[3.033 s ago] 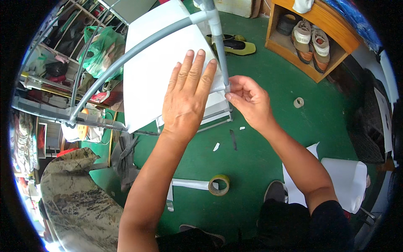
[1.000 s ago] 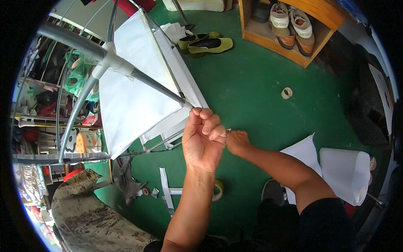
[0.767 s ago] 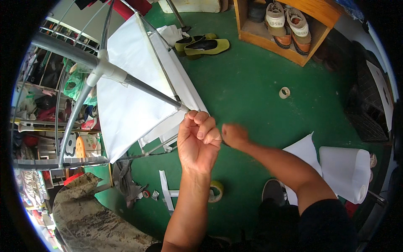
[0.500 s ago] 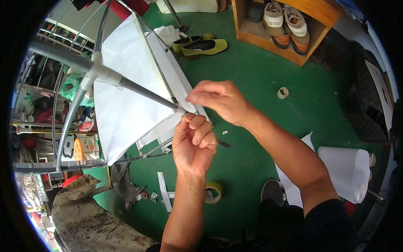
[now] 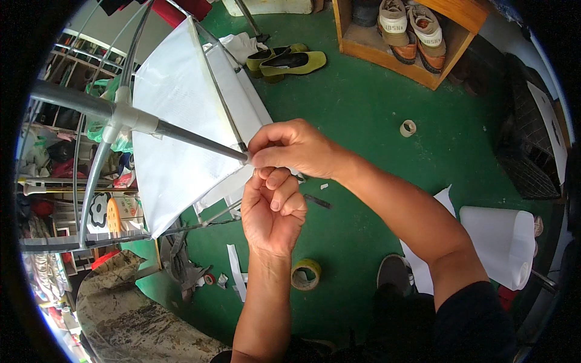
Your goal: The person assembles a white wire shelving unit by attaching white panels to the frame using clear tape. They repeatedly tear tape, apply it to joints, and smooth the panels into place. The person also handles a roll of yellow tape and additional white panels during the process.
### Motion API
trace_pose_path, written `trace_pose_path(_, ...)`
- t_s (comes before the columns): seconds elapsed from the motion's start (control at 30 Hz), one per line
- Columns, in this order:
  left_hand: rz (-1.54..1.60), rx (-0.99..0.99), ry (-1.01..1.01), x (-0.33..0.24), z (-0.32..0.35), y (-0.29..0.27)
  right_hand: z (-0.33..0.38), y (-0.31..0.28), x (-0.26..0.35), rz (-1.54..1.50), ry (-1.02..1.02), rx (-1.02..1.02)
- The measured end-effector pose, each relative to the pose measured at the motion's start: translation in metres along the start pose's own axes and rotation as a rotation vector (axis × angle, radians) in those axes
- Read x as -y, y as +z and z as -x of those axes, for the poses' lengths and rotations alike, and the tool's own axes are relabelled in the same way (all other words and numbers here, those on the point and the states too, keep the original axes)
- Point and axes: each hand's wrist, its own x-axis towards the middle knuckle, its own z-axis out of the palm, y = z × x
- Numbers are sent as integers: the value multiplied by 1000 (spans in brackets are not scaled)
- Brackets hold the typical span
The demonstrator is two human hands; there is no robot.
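A grey metal pole (image 5: 200, 140) runs from a whitish pipe joint (image 5: 126, 116) on the left to my hands. At its tip, which has a pale wrapping, my right hand (image 5: 301, 147) pinches with thumb and fingers. Just below, palm up, my left hand (image 5: 273, 212) has its fingers curled, thumb and forefinger pressed together close to the pole's end. What they pinch is too small to make out. Behind the pole, a white sheet (image 5: 175, 121) is stretched over the frame of thin metal rods (image 5: 219, 100).
On the green floor lie a yellowish tape roll (image 5: 306, 264), a small pale tape roll (image 5: 408, 128), white strips (image 5: 235, 266) and a large white roll (image 5: 493, 242). Green shoes (image 5: 293, 63) and a wooden shoe shelf (image 5: 387, 55) stand beyond. Cluttered shelving (image 5: 54, 157) fills the left.
My right hand has come in left and down onto the pole's tip, its fingers closing there. My left hand and the pole have shifted slightly left in view.
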Motion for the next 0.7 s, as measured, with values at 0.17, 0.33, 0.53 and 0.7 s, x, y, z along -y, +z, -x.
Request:
trace_pose_path(0.17,-207,-52,64,0,3,1,39,-53,-81,751,94,-182)
trace_pose_path(0.33,-602,-222,401,9,11,-4,118,-38,-168,1426,471,90)
trace_pose_path(0.53,-1213,-319,884,12,1,-9,132,-20,-193,1456,468,45)
trace_pose_path(0.7,-1237,-330,875,6,-1,-9,134,-18,-198,1451,509,-55)
